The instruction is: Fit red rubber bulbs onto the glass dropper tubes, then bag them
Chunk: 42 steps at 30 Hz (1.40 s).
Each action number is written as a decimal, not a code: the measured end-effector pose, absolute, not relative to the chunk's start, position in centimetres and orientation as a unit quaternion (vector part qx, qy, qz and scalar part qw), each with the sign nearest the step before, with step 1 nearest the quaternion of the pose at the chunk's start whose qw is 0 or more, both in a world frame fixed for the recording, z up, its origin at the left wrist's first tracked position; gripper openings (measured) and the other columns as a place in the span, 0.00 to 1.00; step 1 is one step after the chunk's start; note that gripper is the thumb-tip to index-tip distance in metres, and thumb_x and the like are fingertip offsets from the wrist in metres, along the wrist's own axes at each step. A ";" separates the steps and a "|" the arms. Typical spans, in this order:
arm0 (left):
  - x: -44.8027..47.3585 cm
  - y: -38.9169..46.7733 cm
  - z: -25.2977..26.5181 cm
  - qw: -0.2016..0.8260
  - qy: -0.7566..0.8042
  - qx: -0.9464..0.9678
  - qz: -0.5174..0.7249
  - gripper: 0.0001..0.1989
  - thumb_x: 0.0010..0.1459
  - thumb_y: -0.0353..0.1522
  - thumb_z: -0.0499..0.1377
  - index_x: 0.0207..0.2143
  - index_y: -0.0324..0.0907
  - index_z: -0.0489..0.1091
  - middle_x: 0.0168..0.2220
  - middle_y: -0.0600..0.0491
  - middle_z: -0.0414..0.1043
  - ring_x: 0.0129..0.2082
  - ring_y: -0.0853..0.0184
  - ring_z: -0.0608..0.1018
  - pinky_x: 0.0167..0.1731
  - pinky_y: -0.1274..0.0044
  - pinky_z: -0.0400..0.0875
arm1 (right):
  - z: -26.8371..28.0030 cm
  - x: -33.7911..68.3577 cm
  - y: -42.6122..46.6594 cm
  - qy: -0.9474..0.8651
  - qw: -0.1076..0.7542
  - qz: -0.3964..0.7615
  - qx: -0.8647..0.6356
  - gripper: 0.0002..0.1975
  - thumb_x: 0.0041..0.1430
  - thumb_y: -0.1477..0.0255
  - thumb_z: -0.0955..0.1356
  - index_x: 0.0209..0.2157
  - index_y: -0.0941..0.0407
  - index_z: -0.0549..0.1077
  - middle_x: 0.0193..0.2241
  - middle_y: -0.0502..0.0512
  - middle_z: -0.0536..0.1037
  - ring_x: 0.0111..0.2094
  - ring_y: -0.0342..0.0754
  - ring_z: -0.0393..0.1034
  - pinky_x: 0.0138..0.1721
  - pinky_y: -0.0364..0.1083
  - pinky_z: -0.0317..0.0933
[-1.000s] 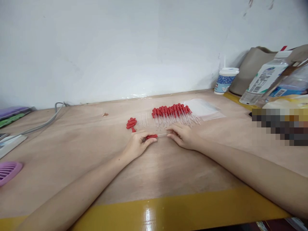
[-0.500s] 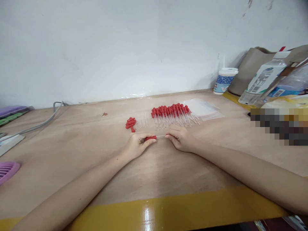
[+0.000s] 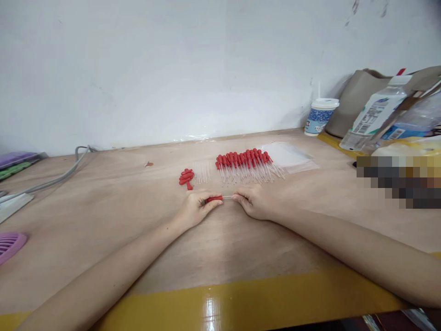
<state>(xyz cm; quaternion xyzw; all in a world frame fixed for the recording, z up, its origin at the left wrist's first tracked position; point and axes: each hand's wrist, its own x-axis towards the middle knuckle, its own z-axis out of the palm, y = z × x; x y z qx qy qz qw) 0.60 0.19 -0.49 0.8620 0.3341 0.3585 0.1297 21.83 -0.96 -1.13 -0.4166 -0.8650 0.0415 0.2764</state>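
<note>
Between thumb and fingers, my left hand [image 3: 198,207] is closed on a red rubber dropper bulb [image 3: 214,198]. My right hand [image 3: 253,201] pinches a thin clear dropper tube [image 3: 227,197], whose left end meets the mouth of the bulb. How deep the tube sits inside cannot be seen. Just beyond my left hand lies a small pile of loose red bulbs [image 3: 186,176]. Beside them several bare clear tubes [image 3: 202,172] lie in a row. Farther right is a dense row of droppers [image 3: 244,161], red bulbs away from me and clear tips toward me.
Clear plastic bags [image 3: 289,156] lie behind the droppers. At back right stand a paper cup [image 3: 321,117], a tilted bottle [image 3: 377,112] and a grey bag [image 3: 347,101]. A grey cable [image 3: 65,176] and a purple plastic item [image 3: 12,246] are at left. Yellow tape [image 3: 179,305] covers the front edge.
My right hand has moved slightly left toward my left hand, so less of the clear tube shows between them. The left hand keeps its grip on the bulb.
</note>
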 end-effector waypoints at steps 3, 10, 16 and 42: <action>0.5 0.2 -0.5 0.109 0.299 0.872 0.372 0.09 0.54 0.35 0.57 0.35 0.40 0.74 0.31 0.49 0.76 0.29 0.68 0.76 0.30 0.77 0.70 | -0.9 21.4 -1.7 -0.861 0.265 0.058 -0.430 0.16 0.60 0.71 0.57 0.22 0.57 0.69 0.19 0.52 0.71 0.21 0.42 0.61 0.25 0.42 0.51; 0.1 0.7 -0.2 0.049 0.282 0.890 0.354 0.09 0.54 0.33 0.57 0.38 0.41 0.72 0.34 0.50 0.74 0.34 0.68 0.75 0.36 0.76 0.69 | 1.6 21.6 -2.5 -0.863 0.199 0.087 -0.457 0.12 0.56 0.71 0.62 0.21 0.57 0.70 0.19 0.52 0.72 0.19 0.41 0.60 0.22 0.41 0.49; -1.3 1.8 -0.5 -0.023 0.415 0.814 0.406 0.13 0.51 0.35 0.59 0.40 0.42 0.70 0.34 0.51 0.67 0.34 0.66 0.71 0.37 0.73 0.67 | 3.9 23.1 2.0 -0.751 0.257 0.258 -0.551 0.14 0.53 0.68 0.62 0.20 0.57 0.73 0.19 0.52 0.74 0.18 0.41 0.62 0.21 0.41 0.53; -3.5 3.1 -0.8 0.031 0.541 0.775 0.325 0.10 0.51 0.39 0.56 0.30 0.41 0.68 0.28 0.52 0.66 0.27 0.67 0.70 0.31 0.74 0.65 | 2.4 13.4 7.7 -0.722 0.191 -0.023 -0.665 0.12 0.54 0.67 0.62 0.28 0.58 0.73 0.30 0.60 0.76 0.34 0.52 0.69 0.43 0.52 0.46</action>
